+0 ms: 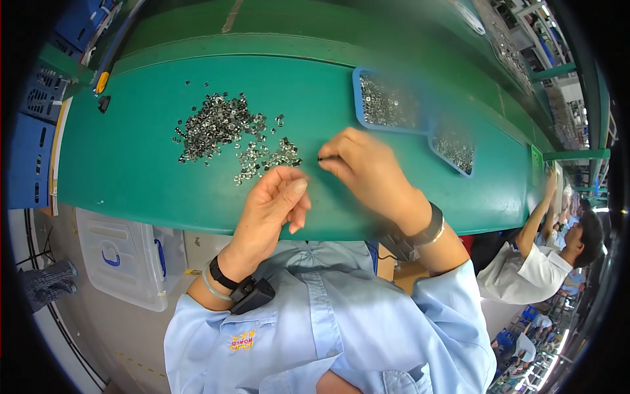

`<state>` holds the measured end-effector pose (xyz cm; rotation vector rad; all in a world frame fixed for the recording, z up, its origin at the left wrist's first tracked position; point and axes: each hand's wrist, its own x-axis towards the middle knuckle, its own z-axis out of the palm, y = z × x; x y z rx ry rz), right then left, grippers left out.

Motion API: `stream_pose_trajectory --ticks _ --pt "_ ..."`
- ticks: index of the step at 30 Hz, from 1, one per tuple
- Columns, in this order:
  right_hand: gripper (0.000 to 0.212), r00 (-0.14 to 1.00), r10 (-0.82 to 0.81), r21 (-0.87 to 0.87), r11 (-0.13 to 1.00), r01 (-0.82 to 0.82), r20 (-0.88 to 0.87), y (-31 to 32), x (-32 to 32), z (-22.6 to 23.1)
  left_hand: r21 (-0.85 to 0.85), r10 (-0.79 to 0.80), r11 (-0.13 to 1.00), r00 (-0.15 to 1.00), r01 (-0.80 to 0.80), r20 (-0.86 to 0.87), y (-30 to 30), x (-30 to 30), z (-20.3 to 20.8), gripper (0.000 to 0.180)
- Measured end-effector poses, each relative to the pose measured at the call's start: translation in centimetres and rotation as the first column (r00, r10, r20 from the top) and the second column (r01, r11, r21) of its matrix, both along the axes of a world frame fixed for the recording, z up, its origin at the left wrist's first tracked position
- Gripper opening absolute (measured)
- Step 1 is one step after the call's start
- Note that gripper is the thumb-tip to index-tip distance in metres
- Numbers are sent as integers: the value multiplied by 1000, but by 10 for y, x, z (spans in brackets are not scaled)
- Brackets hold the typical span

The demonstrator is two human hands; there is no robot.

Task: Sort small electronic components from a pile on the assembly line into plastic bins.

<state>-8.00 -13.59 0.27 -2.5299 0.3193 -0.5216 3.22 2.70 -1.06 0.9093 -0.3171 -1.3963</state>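
My right hand (pixel 371 169) is closed in a pinch over the green tabletop (pixel 131 190), with a small dark metal piece (pixel 319 158) at its fingertips. Just left of it and nearer to me, my left hand (pixel 274 200) has its fingers curled and the thumb against the index finger; whatever it may hold is hidden. Beyond my left hand lies a loose, thin spread of small shiny metal pieces (pixel 249 161). Farther off to the left is a larger heap of the same kind of dark and silvery pieces (pixel 216 125).
Two blue trays of small metal parts, a far one (pixel 358 98) and a nearer one (pixel 467 173), stand right of centre. A yellow-tipped tool (pixel 101 82) is at the far left. A lidded clear plastic box (pixel 121 256) sits below the table. Another person (pixel 525 269) works at the right.
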Motion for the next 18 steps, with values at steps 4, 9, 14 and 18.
stream_pose_trajectory --ticks 4,9,14,18 --pt "17 999 12 36 999 -13 42 15 -21 22 31 -3 1000 995 0 98 -17 -7 5 14" --pt "18 994 -14 91 996 3 112 18 -37 21 -15 -111 994 993 111 -25 -23 -11 0 15" --pt "19 977 -111 213 974 71 180 26 -47 17 -16 -143 990 987 142 -71 -24 -16 3 16" --pt "19 973 -148 291 952 93 176 28 -51 16 -23 -155 988 987 153 -54 -25 -18 6 17"
